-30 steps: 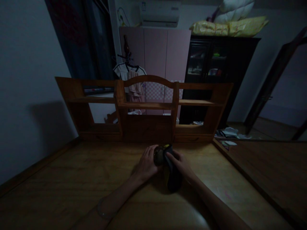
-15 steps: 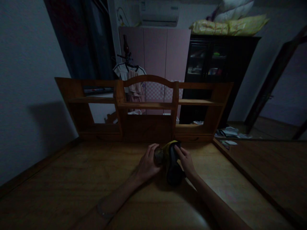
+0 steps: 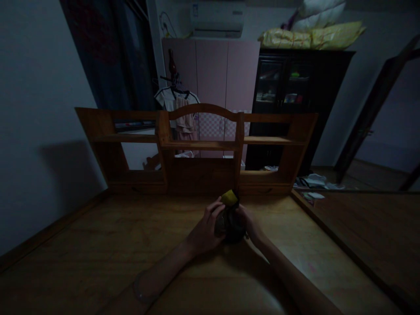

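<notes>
Both my hands meet over the wooden desk top, closed around a small dark bundle with a yellow tip sticking up; it looks like a rolled piece of cloth, perhaps a sock, but the room is too dim to be sure. My left hand grips the bundle from the left with curled fingers. My right hand holds it from the right, fingers wrapped over it.
A wooden shelf unit stands along the desk's far edge just beyond my hands. Behind it are a pink wardrobe, a dark glass-door cabinet with bedding on top, hanging clothes and an air conditioner. A wall runs along the left.
The long dark piece that lay stretched toward me has been gathered up into a compact ball. My right hand moved in closer to the left, and the yellow end now points upward.
</notes>
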